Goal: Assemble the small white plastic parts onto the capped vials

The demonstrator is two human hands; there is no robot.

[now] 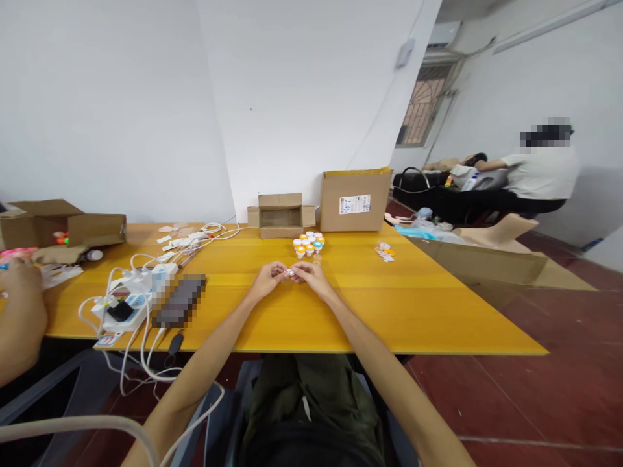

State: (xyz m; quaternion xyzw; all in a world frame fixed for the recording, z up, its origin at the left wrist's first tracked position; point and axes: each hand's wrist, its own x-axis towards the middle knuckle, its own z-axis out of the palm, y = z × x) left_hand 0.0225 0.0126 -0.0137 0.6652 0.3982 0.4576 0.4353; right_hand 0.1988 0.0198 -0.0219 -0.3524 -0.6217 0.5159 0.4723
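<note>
My left hand (pixel 268 279) and my right hand (pixel 311 277) meet above the yellow table (pixel 292 324), fingertips pinched together on a small white piece (pixel 291 272). Its exact kind is too small to make out, and the fingers cover part of it. Just beyond my hands stands a cluster of small white pieces with orange, white and blue round tops (pixel 308 244). A small clear round piece (pixel 317 257) lies close to my right fingers. Farther right rests a little pile of orange, white and clear parts (pixel 385 251).
An open small carton (pixel 281 220) and a larger cardboard box (pixel 356 204) stand against the wall. Power strips (pixel 131 305) with white cables and a dark pixelated object (pixel 180 301) lie at left. Another person's arm (pixel 22 311) reaches in there; a seated person (pixel 542 168) is far right.
</note>
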